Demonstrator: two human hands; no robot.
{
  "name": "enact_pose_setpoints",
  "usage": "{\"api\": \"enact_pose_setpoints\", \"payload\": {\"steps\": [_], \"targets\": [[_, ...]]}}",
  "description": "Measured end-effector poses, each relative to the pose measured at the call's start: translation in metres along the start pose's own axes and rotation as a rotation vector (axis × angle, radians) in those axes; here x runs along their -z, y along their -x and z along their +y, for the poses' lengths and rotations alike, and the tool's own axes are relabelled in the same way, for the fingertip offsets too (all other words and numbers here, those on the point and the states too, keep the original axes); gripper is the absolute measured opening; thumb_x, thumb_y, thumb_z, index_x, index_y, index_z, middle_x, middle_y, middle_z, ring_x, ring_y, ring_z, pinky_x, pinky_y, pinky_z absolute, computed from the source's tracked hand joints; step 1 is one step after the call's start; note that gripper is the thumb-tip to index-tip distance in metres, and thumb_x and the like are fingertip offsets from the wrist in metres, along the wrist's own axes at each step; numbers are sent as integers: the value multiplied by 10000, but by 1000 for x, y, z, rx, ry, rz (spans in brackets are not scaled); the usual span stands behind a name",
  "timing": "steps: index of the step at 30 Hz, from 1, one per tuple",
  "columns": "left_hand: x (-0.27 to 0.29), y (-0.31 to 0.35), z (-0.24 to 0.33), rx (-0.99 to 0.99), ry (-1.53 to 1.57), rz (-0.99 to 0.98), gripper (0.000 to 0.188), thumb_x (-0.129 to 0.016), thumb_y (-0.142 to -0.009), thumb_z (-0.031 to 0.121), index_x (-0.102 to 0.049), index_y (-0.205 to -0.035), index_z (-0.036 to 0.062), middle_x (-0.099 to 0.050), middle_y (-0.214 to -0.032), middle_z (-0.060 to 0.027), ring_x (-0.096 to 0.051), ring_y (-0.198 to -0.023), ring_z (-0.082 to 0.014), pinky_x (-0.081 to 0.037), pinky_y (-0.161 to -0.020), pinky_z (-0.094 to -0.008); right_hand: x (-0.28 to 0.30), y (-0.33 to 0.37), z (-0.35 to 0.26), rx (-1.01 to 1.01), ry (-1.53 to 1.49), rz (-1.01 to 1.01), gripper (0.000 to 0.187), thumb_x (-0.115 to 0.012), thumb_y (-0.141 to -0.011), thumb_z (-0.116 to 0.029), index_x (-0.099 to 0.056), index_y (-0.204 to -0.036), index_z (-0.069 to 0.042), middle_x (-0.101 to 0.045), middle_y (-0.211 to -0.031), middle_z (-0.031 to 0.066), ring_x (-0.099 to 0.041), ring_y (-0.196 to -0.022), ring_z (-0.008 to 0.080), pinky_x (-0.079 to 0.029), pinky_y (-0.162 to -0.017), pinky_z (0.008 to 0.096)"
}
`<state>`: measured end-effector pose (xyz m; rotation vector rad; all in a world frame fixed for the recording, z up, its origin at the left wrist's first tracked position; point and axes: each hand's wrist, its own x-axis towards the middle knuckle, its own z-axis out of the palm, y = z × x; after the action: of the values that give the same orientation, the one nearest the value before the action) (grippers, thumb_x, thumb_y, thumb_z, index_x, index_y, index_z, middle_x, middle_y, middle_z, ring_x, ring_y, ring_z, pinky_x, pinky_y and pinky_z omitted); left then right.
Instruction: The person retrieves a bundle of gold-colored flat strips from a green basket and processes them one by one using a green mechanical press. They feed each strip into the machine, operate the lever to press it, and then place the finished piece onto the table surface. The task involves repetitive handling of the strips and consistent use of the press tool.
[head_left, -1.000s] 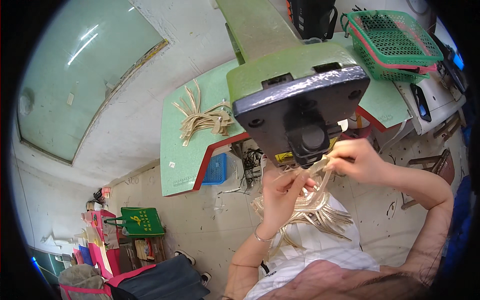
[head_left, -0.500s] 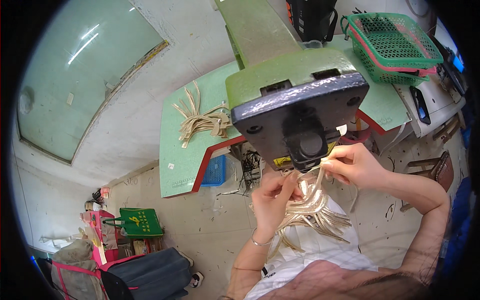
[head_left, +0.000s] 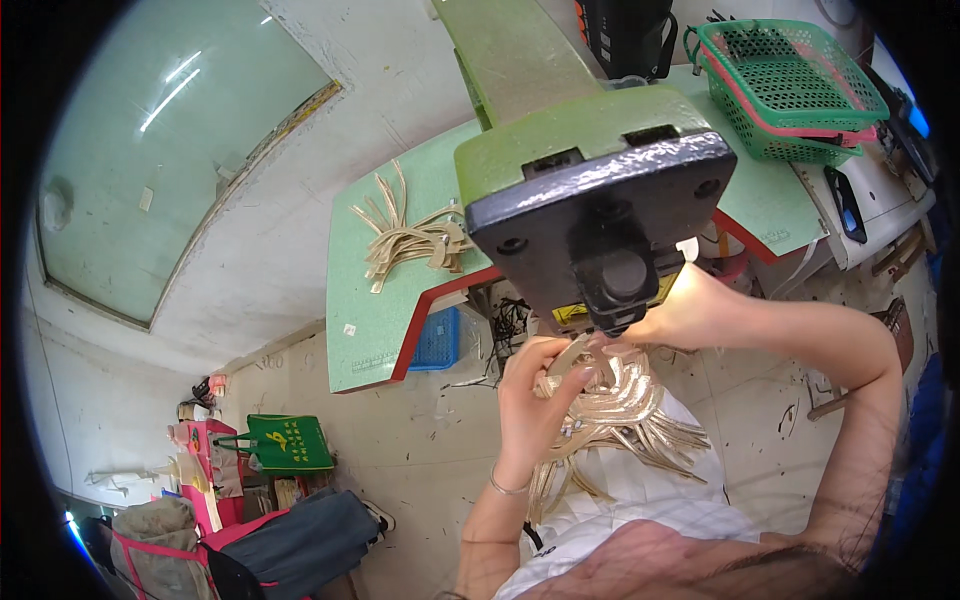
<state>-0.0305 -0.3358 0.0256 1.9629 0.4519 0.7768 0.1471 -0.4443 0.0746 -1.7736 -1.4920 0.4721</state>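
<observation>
My left hand [head_left: 535, 400] pinches a light beige strap [head_left: 568, 354] between thumb and fingers, just below the black lower part of a green machine head [head_left: 590, 190]. My right hand [head_left: 685, 308] reaches in close under that head, lit brightly from it. Its fingertips are hidden behind the black part, so what they grip cannot be seen. Below both hands, a heap of shiny gold straps [head_left: 635, 410] lies over the white cloth [head_left: 640, 495] on my lap. A second bundle of gold straps [head_left: 415, 240] rests on the green machine table [head_left: 365, 320], left of the head.
Stacked green and pink baskets [head_left: 790, 90] stand at the far right, with a dark phone [head_left: 845, 205] near them. A blue basket [head_left: 436, 340] is under the table. Bags, including a green one [head_left: 288, 443], and a blue-grey cloth [head_left: 300, 540] are at lower left.
My right hand has moved left and in under the machine head, into the light. My left hand has turned and opened its grip wider around the strap, which was stretched between both hands.
</observation>
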Motion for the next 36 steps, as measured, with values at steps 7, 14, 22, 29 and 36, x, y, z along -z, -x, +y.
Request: {"api": "enact_pose_setpoints", "payload": {"steps": [7,14,22,29,36], "targets": [[4,-13,5,496,538,-265,141,-634,-866,95,-657,-801,-27,-600,-642,-22,-527,-575,-73,-412,-562,-193,73,-22,-26,-616,234,-892,357,-656,-808,-395,-659,-945,-65,-675,-839,75,-627,-757,135,-470,-662,278],[0,15,-10,464,700,-31,181,-590,-883,83,-620,-740,-24,-586,-609,-63,-511,-508,-89,-383,-473,-213,51,31,24,-432,-604,-327,501,-416,-973,-377,-568,-676,-4,-610,-683,64,-565,-609,126,-457,-618,261],[15,30,-4,484,683,105,206,-573,-895,108,-603,-733,-17,-558,-572,-69,-480,-473,-98,-353,-447,-218,29,13,7,-641,-796,-307,538,-382,-968,-418,-577,-693,1,-531,-613,17,-467,-510,95,-398,-488,261],[22,42,-7,496,723,154,220,-594,-895,121,-622,-721,-11,-584,-600,-58,-505,-512,-86,-378,-488,-211,27,10,1,-496,-597,-354,311,-630,-874,-246,-595,-687,-1,-568,-613,31,-487,-499,75,-408,-468,245],[26,54,-25,519,724,191,237,-569,-905,167,-609,-737,4,-569,-601,-47,-484,-509,-87,-350,-489,-213,9,12,-1,-436,-426,-252,256,-692,-812,-227,-632,-742,13,-636,-631,54,-586,-520,83,-467,-494,235]]}}
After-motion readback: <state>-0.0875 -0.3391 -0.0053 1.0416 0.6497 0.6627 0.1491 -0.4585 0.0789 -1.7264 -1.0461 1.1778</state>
